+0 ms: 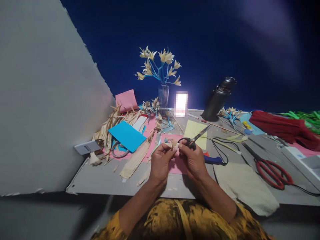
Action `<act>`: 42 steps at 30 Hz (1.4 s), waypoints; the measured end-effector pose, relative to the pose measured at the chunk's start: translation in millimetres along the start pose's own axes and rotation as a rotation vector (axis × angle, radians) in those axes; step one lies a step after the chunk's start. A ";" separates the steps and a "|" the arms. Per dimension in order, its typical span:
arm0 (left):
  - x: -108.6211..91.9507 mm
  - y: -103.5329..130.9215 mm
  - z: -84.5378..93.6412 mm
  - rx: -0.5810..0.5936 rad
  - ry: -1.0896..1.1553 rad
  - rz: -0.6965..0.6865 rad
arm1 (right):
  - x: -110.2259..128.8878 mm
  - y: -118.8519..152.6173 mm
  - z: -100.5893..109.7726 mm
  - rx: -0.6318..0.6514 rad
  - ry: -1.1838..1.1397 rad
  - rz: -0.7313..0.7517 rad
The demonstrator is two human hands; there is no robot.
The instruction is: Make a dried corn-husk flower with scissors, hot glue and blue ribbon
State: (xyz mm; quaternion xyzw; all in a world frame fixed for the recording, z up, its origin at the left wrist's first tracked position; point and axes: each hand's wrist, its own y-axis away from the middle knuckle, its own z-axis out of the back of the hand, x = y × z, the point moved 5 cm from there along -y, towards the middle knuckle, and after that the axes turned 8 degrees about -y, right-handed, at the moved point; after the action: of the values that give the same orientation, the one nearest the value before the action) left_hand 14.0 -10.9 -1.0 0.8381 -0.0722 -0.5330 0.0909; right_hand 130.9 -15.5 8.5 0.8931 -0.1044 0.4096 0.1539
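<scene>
My left hand (161, 161) and my right hand (195, 161) meet above the front of the table, fingertips pinched together. Between them is a small pale piece of dried husk (177, 145), mostly covered by the fingers. Black-handled scissors (200, 134) lie just past my right hand, blades pointing away to the right; whether the fingers touch their handles I cannot tell. Under the hands is a pink sheet (178, 168). Close to the right hand lies a blue-handled tool (213, 160). Long dried husks (136, 163) are spread left of my left hand.
A glass vase (163, 96) with husk flowers (165, 58) stands at the back, near a bright blurred rectangle (181, 104). A dark thermos (216, 101) is behind the yellow sheet (193, 128). Red-handled scissors (273, 173), a pale cloth (246, 185) and blue paper (127, 136) lie around.
</scene>
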 end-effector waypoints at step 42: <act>-17.8 -8.2 19.3 -0.180 -0.073 -0.173 | -43.9 36.0 30.5 0.379 0.474 -0.251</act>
State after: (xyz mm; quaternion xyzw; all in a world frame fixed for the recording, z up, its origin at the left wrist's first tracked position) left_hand -10.8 -0.5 4.8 0.8098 0.0452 -0.5732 0.1167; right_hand 112.8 -57.4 -37.0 0.7915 0.1236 0.5961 0.0542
